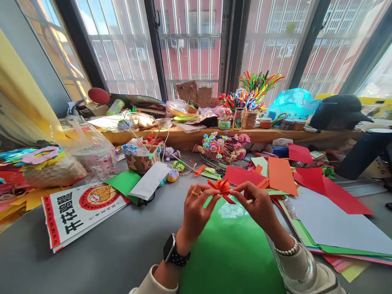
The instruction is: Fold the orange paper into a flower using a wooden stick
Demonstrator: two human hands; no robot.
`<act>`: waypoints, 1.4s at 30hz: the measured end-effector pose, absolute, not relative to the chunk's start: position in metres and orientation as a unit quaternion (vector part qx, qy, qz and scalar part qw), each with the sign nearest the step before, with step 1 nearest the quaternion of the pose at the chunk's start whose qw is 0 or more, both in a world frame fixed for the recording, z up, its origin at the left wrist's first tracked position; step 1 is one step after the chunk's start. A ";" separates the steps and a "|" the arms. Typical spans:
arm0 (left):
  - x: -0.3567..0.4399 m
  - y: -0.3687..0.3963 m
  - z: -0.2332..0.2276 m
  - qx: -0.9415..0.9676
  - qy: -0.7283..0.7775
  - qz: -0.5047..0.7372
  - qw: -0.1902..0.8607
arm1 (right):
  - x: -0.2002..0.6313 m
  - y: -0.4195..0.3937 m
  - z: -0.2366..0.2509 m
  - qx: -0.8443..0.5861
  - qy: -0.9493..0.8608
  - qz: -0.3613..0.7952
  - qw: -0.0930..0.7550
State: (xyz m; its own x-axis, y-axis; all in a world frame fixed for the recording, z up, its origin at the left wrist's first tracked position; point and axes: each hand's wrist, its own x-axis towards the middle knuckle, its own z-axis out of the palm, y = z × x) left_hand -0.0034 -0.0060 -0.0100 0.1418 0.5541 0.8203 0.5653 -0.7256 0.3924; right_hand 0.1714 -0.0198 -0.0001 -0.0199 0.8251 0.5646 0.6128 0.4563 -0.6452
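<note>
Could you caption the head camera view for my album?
Left hand holding folded orange paper, right hand at its edge, above a green surface.

Grey table (128, 257) before me: matte surface. Green mat (232, 253) directly in front of me, glossy, glare near far end. To my left, I record printed paper bag (72, 241) lying flat; green sheet (121, 181) at its far corner, white paper (150, 179) overlapping green. To my right, coloured paper stack (346, 224), pale sheet uppermost. Farther back, cluster of small flowers (214, 145). Window ledge (183, 136) beyond table carries blue plastic bag (294, 104), dark cap (337, 109).
</note>
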 end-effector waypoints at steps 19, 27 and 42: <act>0.010 -0.010 -0.023 -0.800 -0.334 -0.492 0.078 | 0.154 -0.027 -0.001 -0.509 -0.690 0.109 0.503; 0.014 -0.011 -0.024 -0.797 -0.344 -0.494 0.057 | 0.151 -0.027 -0.001 -0.507 -0.694 0.124 0.496; 0.010 -0.008 -0.018 -0.789 -0.347 -0.506 0.032 | 0.149 -0.029 -0.002 -0.490 -0.710 0.146 0.485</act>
